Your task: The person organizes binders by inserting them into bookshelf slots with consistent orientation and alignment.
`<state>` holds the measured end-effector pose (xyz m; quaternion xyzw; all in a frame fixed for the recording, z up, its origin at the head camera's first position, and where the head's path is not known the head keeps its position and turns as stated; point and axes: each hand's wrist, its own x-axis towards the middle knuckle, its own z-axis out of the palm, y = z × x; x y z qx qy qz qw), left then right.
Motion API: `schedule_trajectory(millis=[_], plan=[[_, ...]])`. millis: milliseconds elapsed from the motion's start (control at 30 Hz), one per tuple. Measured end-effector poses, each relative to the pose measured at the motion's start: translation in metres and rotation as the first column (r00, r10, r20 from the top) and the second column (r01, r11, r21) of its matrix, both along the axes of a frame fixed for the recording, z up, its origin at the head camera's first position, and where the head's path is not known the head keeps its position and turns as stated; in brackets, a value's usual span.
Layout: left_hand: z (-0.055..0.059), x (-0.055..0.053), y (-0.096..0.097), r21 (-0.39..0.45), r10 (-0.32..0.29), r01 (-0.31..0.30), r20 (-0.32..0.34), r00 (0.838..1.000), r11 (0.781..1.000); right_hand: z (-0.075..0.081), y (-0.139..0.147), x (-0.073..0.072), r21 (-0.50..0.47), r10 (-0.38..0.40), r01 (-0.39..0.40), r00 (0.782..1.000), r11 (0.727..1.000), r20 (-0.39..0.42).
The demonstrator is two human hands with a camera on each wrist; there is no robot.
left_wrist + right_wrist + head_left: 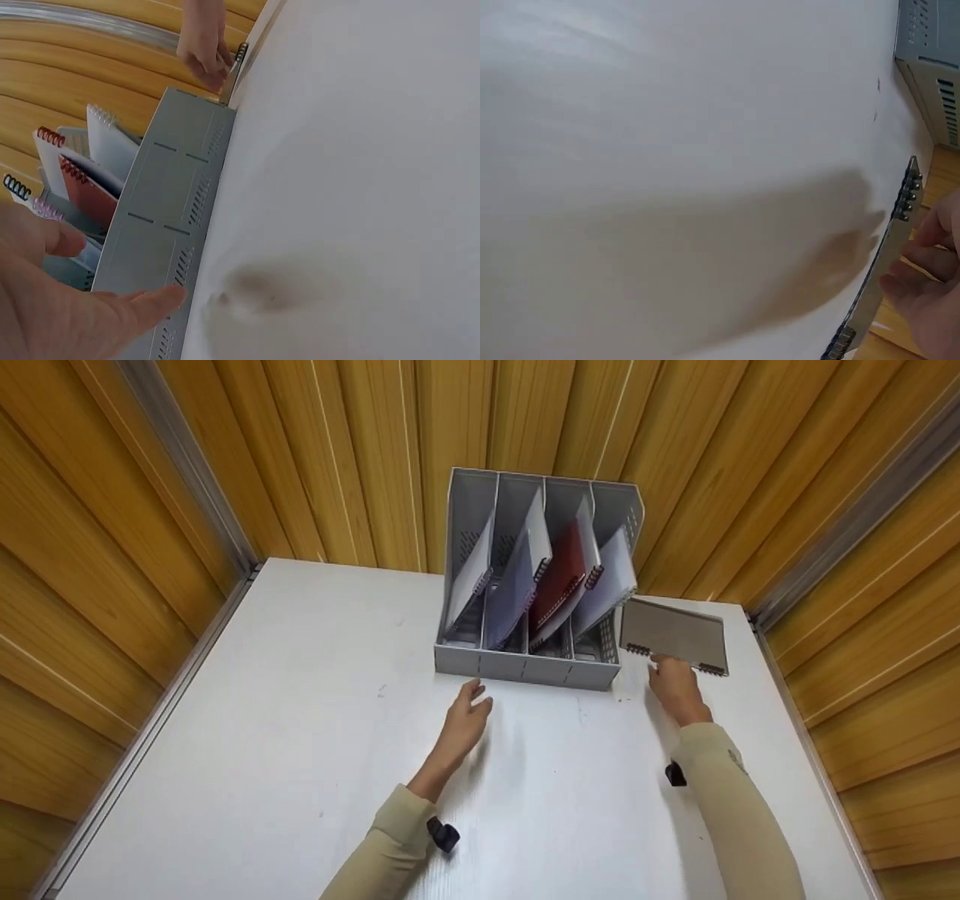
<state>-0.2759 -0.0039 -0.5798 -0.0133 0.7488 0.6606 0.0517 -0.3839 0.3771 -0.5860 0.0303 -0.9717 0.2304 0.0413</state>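
Note:
A grey-brown spiral notebook lies at the right of the white table, its black coils toward the person. My right hand pinches its coil edge with curled fingers; the right wrist view shows this hand close against the notebook. Left of it stands a grey file organizer with spiral notebooks in its compartments, among them a red one and a bluish one. My left hand, fingers spread and holding nothing, is by the organizer's front wall.
Wood-patterned panels enclose the table at the back and both sides, with metal corner posts. White notebooks lean in the organizer's outer compartments. Dark wrist devices are on both sleeves.

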Motion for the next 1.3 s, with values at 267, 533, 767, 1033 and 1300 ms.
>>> schedule_trajectory(millis=[267, 533, 767, 1033, 1300], plan=[[-0.003, 0.014, 0.027, -0.07, -0.115, 0.115, 0.004, 0.993, 0.991, -0.007, -0.001, -0.013, 0.071, -0.013, 0.008, 0.997, 0.997, 0.073], [-0.013, 0.024, 0.046, -0.03, -0.2, 0.199, -0.018, 0.98, 0.979, -0.008, 0.011, -0.015, 0.171, -0.05, -0.005, 0.947, 0.985, 0.317], [-0.012, 0.029, 0.071, 0.001, -0.246, 0.246, -0.022, 0.969, 0.969, -0.002, 0.02, -0.006, 0.175, -0.031, -0.052, 0.897, 0.983, 0.441], [-0.011, 0.033, 0.092, 0.03, -0.276, 0.277, -0.032, 0.961, 0.961, 0.004, 0.012, 0.014, 0.283, 0.004, -0.105, 0.942, 0.953, 0.337], [-0.016, 0.037, 0.098, 0.019, -0.276, 0.276, -0.002, 0.961, 0.961, 0.016, -0.006, 0.063, 0.327, 0.051, -0.154, 0.952, 0.932, 0.303]])
